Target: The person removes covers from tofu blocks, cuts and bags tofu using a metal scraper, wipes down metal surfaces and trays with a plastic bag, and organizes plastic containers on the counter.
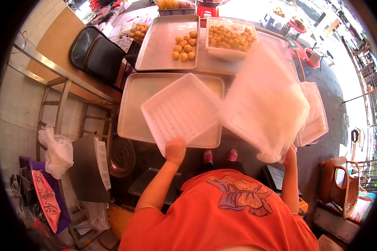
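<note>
My left hand [175, 150] is closed on the near corner of a white slotted plastic tray [182, 109], which is tilted above a large metal baking tray [130, 98]. On the right, my right hand [290, 154] is at the lower edge of a white plastic container with a clear plastic bag [276, 104] over it. Its fingers are partly hidden by the bag, but they appear closed on it. The bag is blurred. Another white plastic container [313, 129] lies just beyond, to the right.
At the back, a second metal tray [159, 42] carries several round golden balls [184, 48]. Beside it a white tub [226, 53] holds many more. A black folding chair [98, 54] leans at the left. A wicker basket [337, 184] stands at the right.
</note>
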Demonstrator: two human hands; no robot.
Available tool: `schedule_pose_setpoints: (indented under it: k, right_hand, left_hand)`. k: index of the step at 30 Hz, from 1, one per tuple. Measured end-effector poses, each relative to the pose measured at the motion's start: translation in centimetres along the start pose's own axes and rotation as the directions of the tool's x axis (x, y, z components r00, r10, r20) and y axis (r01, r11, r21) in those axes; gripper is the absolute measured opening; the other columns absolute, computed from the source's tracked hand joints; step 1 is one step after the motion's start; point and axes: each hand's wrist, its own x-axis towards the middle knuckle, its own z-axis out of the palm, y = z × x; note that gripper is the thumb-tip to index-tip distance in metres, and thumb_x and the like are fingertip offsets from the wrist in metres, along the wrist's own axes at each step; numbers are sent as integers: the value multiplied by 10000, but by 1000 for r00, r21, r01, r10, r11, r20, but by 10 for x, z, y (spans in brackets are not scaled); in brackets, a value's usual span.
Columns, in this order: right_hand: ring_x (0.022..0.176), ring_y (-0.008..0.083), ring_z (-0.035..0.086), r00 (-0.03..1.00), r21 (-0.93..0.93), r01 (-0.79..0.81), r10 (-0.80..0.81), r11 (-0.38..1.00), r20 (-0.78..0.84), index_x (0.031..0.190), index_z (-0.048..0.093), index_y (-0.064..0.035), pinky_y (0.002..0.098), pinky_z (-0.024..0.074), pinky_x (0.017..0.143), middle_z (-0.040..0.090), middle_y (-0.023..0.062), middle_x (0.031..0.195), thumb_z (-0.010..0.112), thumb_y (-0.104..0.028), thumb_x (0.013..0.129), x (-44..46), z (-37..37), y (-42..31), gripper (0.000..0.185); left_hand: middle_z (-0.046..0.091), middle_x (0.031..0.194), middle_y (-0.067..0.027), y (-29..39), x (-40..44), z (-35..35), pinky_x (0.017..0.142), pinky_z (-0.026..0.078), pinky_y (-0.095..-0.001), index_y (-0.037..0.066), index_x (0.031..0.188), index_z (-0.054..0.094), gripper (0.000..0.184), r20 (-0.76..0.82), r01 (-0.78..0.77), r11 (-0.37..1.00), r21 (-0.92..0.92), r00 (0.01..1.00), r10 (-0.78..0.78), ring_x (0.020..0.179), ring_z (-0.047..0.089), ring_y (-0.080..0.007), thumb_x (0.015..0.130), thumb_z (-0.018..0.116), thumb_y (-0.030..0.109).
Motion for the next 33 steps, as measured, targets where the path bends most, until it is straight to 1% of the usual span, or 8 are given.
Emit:
schedule_pose_setpoints:
  k: [7,11,14,17,20,27,28,33]
  right_hand:
    - [796,162,596,1000,-268,-15,12,963,-11,1025,584,19,285,473,696,625,73,903,508,-87,777,47,46,28,280]
    - [679,133,543,993,-483,37,23,875,118,906,641,-21,264,432,610,602,40,791,504,-96,726,79,89,45,238]
    - [690,196,602,983,-585,25,85,811,160,853,654,-17,325,477,626,629,75,747,509,-92,669,84,157,39,246]
    - [818,304,633,960,-862,208,73,461,271,858,667,-5,388,487,719,646,202,819,539,-181,649,124,189,73,302]
    - [885,357,606,937,-936,252,179,245,299,927,654,0,403,473,790,621,242,919,565,-284,671,147,219,99,393]
    - [1053,333,536,922,-963,60,354,261,153,1142,544,11,395,434,878,544,233,1132,596,-308,674,138,219,115,568]
    - [1061,298,519,812,-756,-94,489,647,318,1183,499,1,387,422,878,537,190,1129,607,-264,666,162,199,150,590]
    - [984,232,529,836,-560,-184,429,808,343,1193,449,-8,340,423,867,532,143,1068,599,-175,678,113,197,104,562]
  left_hand:
    - [579,792,-57,-2,-46,17,781,366,-389,97,744,562,157,63,39,994,-97,997,-33,800,546,-267,704,670,204]
    - [590,837,-116,-39,-60,22,780,400,-397,45,850,594,180,-335,294,913,-283,862,-381,836,545,-280,800,587,218]
    - [566,1088,-156,-99,-76,46,856,389,-346,-44,1072,536,442,-75,431,356,-829,545,-835,996,517,-240,904,461,358]
    - [420,1311,-140,-72,-55,-15,955,325,-359,9,1294,378,794,529,523,-334,-784,281,-801,1188,400,-258,829,346,652]
    - [418,1324,-128,-92,-60,-13,984,323,-441,35,1322,345,769,598,332,-549,-767,680,-425,1215,388,-302,831,368,626]
    - [473,1260,-148,-84,-44,-14,936,394,-463,24,1293,369,556,634,458,-449,-767,650,-419,1138,471,-329,858,448,360]
    - [476,1251,-155,-82,-44,-14,931,399,-468,18,1286,375,546,632,462,-440,-770,649,-423,1131,476,-332,847,454,333]
    - [489,1214,-184,-91,-56,-3,929,403,-488,-6,1268,380,554,517,397,-337,-854,725,-455,1118,484,-342,781,494,232]
